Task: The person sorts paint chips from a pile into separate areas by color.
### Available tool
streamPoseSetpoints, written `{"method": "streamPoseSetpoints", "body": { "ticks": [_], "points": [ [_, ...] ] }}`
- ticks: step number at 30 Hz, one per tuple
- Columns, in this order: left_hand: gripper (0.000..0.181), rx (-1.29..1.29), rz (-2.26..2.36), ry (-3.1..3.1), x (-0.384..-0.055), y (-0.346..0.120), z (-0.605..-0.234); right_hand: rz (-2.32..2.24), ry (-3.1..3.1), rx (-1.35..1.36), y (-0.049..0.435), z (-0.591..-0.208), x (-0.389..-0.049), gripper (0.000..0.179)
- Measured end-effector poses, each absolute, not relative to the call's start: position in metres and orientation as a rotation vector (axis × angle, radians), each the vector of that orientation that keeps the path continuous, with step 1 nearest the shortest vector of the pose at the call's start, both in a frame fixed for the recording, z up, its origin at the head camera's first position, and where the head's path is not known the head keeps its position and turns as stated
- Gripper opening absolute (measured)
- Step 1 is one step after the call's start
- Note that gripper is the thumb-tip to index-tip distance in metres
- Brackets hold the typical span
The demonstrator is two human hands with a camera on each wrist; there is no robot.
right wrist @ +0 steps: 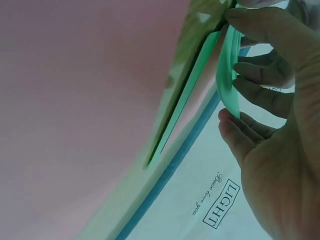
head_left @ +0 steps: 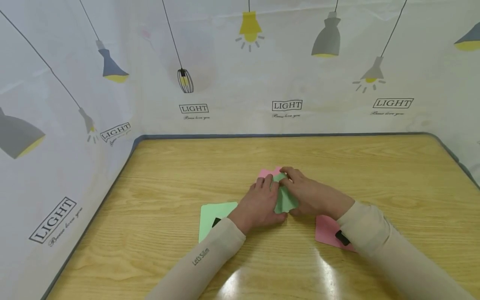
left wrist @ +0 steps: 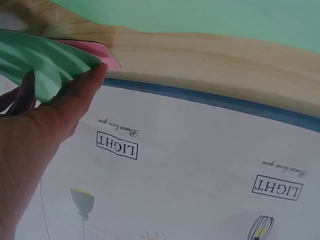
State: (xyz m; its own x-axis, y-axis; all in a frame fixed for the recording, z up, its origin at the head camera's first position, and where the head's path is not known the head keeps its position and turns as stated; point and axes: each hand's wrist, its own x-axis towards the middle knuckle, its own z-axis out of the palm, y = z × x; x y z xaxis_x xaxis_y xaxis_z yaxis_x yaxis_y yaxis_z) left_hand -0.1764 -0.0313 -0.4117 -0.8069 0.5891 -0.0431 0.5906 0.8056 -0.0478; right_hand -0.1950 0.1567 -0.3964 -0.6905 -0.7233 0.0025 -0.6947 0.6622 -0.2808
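Note:
Over the middle of the table, both hands hold a thin green sheet (head_left: pixel 286 203) by its opposite sides. My left hand (head_left: pixel 258 205) grips the left side, its thumb at the near edge. From the right, my right hand (head_left: pixel 310 194) pinches the sheet between thumb and fingers. The green sheet (right wrist: pixel 227 75) bows into a curve in the right wrist view. A pink sheet (head_left: pixel 267 172) shows just past the fingertips in the head view, and its corner sticks out beneath the green one in the left wrist view. The hands hide most of it.
Another green sheet (head_left: pixel 211 208) with a black piece (head_left: pixel 216 222) lies by the left forearm, partly covered by it. By the right sleeve lies another pink sheet (head_left: pixel 327 231) with a black piece (head_left: pixel 342 238). A printed white curtain (head_left: pixel 232 83) stands behind the wooden table (head_left: pixel 168 175).

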Motion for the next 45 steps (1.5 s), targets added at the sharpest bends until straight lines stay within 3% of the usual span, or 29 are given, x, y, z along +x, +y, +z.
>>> {"method": "streamPoseSetpoints", "body": {
  "ticks": [12, 25, 35, 45],
  "points": [
    [0.073, 0.984, -0.090, 2.980, -0.170, -0.055, -0.394, -0.522, 2.778, -1.224, 0.140, -0.390, -0.192, 0.078],
    [0.074, 0.984, -0.155, 2.971, -0.137, -0.113, -0.377, -0.563, 2.694, -1.301, 0.083, -0.392, -0.173, 0.072],
    [0.076, 0.942, -0.115, 2.878, -0.130, -0.146, -0.382, -0.470, 2.666, -1.165, 0.035, -0.401, -0.157, 0.074],
    [0.077, 0.861, 0.017, 2.797, -0.132, -0.157, -0.380, -0.452, 2.685, -1.146, 0.024, -0.404, -0.152, 0.078]
  ]
}}
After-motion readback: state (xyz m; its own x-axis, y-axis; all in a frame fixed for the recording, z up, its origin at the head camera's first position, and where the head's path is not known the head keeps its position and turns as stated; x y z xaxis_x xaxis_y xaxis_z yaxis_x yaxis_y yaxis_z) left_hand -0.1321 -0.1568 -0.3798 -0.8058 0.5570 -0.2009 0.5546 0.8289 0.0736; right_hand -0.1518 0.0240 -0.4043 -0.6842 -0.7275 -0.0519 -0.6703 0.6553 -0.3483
